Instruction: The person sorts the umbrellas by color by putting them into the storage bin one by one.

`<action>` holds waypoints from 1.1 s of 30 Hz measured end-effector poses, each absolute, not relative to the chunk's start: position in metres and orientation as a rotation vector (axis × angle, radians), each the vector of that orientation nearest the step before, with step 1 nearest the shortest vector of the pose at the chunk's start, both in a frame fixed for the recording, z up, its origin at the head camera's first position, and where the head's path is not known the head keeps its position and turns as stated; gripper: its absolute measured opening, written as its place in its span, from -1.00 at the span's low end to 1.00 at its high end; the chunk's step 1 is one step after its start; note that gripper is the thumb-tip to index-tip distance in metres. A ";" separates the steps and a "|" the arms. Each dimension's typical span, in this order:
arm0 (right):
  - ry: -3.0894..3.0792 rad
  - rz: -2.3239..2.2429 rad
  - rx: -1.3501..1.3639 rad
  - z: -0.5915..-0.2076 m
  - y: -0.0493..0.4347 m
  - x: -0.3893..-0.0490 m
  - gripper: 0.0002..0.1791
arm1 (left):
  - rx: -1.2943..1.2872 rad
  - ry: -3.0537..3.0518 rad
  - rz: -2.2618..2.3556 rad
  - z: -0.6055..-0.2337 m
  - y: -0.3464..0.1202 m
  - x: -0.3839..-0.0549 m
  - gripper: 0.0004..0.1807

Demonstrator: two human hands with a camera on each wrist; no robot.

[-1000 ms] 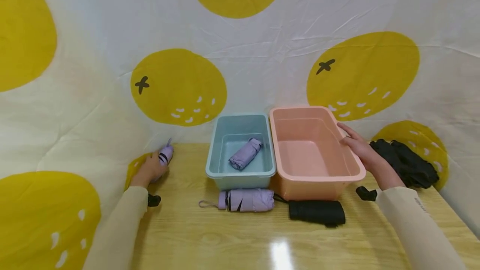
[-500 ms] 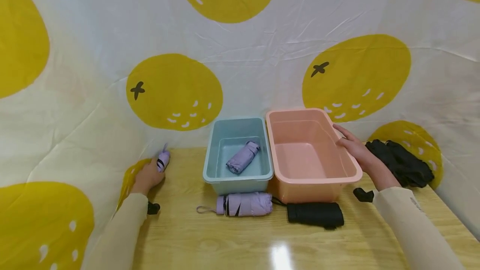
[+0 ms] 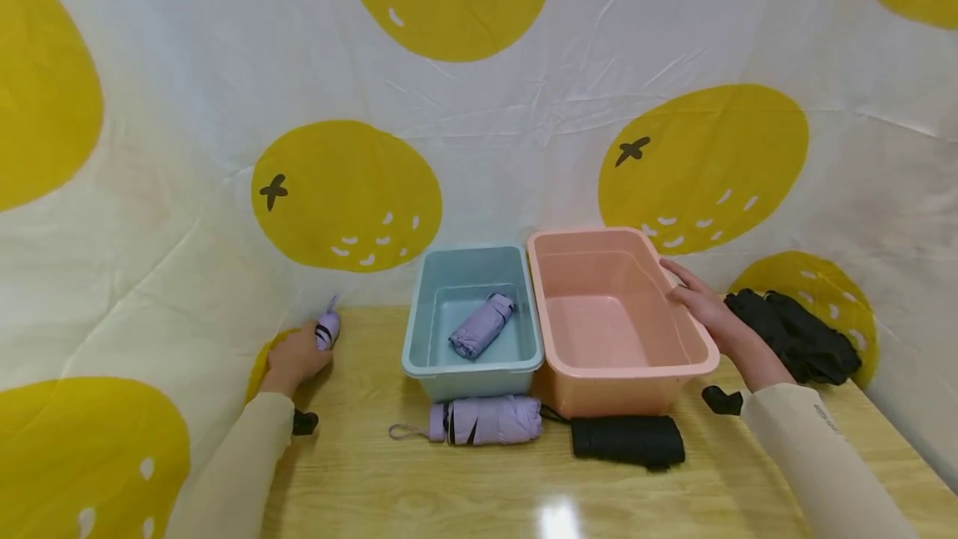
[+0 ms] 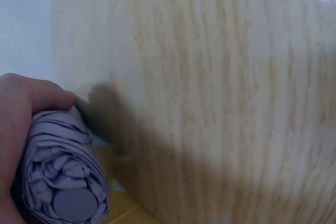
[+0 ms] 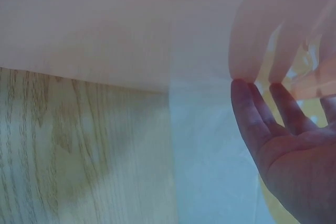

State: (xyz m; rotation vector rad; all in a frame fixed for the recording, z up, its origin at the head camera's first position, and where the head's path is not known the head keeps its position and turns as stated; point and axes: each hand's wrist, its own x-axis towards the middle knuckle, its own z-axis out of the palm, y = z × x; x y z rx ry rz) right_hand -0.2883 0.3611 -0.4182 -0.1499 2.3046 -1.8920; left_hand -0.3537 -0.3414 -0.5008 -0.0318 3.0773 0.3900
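At the left of the table, my left hand (image 3: 299, 353) grips a folded purple umbrella (image 4: 63, 166); the left wrist view shows its rolled end, with fingers and thumb around it. My right hand (image 3: 703, 308) touches the outer side of the pink basin (image 3: 624, 373) by its right rim. In the right wrist view, extended fingertips meet the glossy wall. Left of this basin stands a light blue basin (image 3: 471, 383), with another folded purple umbrella (image 3: 482, 325) lying inside. A third purple umbrella (image 3: 494, 420) lies before the blue basin. A folded black umbrella (image 3: 627, 441) lies before the pink one.
A crumpled black fabric bundle (image 3: 797, 335) lies at the right, beyond my right wrist. White cloth with yellow fruit shapes (image 3: 348, 194) hangs behind and along the sides of the wooden table (image 3: 419, 497).
My left hand has moved over the purple umbrella and covers more of it. The right hand stays at the pink basin. The head view has shifted slightly, so things appear lower.
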 end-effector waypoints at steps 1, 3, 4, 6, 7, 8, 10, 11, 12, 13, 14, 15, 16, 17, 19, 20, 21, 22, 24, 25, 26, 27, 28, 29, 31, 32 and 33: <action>2.302 -1.893 -0.150 -0.419 0.361 -0.288 -0.24 | -0.025 3.080 0.386 -0.500 -0.340 -0.354 -0.27; 2.294 -1.902 -0.156 -0.420 0.361 -0.289 -0.24 | -0.011 3.092 0.387 -0.498 -0.337 -0.354 -0.27; 2.295 -1.905 -0.156 -0.420 0.360 -0.289 -0.24 | -0.001 3.098 0.394 -0.496 -0.336 -0.354 -0.27; 2.295 -1.913 -0.159 -0.421 0.360 -0.290 -0.24 | 0.019 3.115 0.409 -0.493 -0.333 -0.354 -0.31; 2.294 -1.915 -0.158 -0.422 0.360 -0.291 -0.24 | 0.029 3.124 0.413 -0.491 -0.331 -0.353 -0.32; 2.296 -1.913 -0.156 -0.423 0.359 -0.291 -0.24 | 0.040 3.136 0.424 -0.490 -0.330 -0.353 -0.33; 2.296 -1.910 -0.150 -0.425 0.359 -0.292 -0.24 | 0.076 3.163 0.458 -0.487 -0.328 -0.353 -0.34; 2.292 -1.912 -0.162 -0.425 0.358 -0.292 -0.24 | 0.091 3.175 0.472 -0.485 -0.326 -0.352 -0.34; 2.292 -1.910 -0.161 -0.426 0.358 -0.291 -0.24 | 0.104 3.187 0.483 -0.483 -0.325 -0.352 -0.34; 2.289 -1.908 -0.165 -0.426 0.358 -0.291 -0.24 | 0.120 3.200 0.496 -0.479 -0.324 -0.351 -0.34; 2.286 -1.909 -0.168 -0.426 0.357 -0.291 -0.24 | 0.125 3.208 0.518 -0.475 -0.321 -0.351 -0.34; 2.287 -1.906 -0.168 -0.425 0.357 -0.290 -0.24 | 0.137 3.211 0.537 -0.470 -0.318 -0.350 -0.33; 2.290 -1.902 -0.169 -0.424 0.358 -0.289 -0.23 | 0.145 3.216 0.546 -0.464 -0.315 -0.350 -0.33; 2.292 -1.902 -0.171 -0.424 0.358 -0.289 -0.23 | 0.154 3.216 0.558 -0.459 -0.312 -0.350 -0.33; 2.296 -1.901 -0.159 -0.422 0.360 -0.287 -0.23 | 0.177 3.227 0.569 -0.447 -0.305 -0.351 -0.32; 2.295 -1.903 -0.158 -0.422 0.361 -0.287 -0.23 | 0.191 3.232 0.572 -0.441 -0.302 -0.352 -0.32; 2.297 -1.902 -0.159 -0.422 0.362 -0.287 -0.22 | 0.214 3.240 0.569 -0.436 -0.299 -0.352 -0.32; 2.290 -1.906 -0.163 -0.422 0.363 -0.287 -0.23 | 0.233 3.244 0.564 -0.431 -0.296 -0.353 -0.32; 2.288 -1.903 -0.163 -0.422 0.365 -0.287 -0.23 | 0.266 3.248 0.558 -0.422 -0.291 -0.353 -0.30; 2.287 -1.898 -0.160 -0.423 0.365 -0.287 -0.23 | 0.280 3.245 0.561 -0.418 -0.288 -0.352 -0.29; 2.290 -1.895 -0.156 -0.423 0.366 -0.287 -0.23 | 0.296 3.240 0.567 -0.413 -0.286 -0.352 -0.28; 2.292 -1.894 -0.152 -0.423 0.366 -0.287 -0.22 | 0.307 3.235 0.572 -0.409 -0.284 -0.352 -0.26; 2.294 -1.892 -0.149 -0.423 0.367 -0.287 -0.23 | 0.315 3.232 0.575 -0.406 -0.282 -0.352 -0.25; 2.297 -1.890 -0.147 -0.423 0.367 -0.288 -0.23 | 0.321 3.228 0.582 -0.401 -0.280 -0.351 -0.23; 2.291 -1.896 -0.156 -0.424 0.367 -0.289 -0.23 | 0.335 3.227 0.591 -0.393 -0.276 -0.349 -0.22; 2.284 -1.901 -0.166 -0.424 0.367 -0.290 -0.23 | 0.340 3.230 0.590 -0.388 -0.273 -0.348 -0.21; 2.280 -1.904 -0.172 -0.424 0.367 -0.291 -0.23 | 0.345 3.228 0.601 -0.383 -0.270 -0.347 -0.22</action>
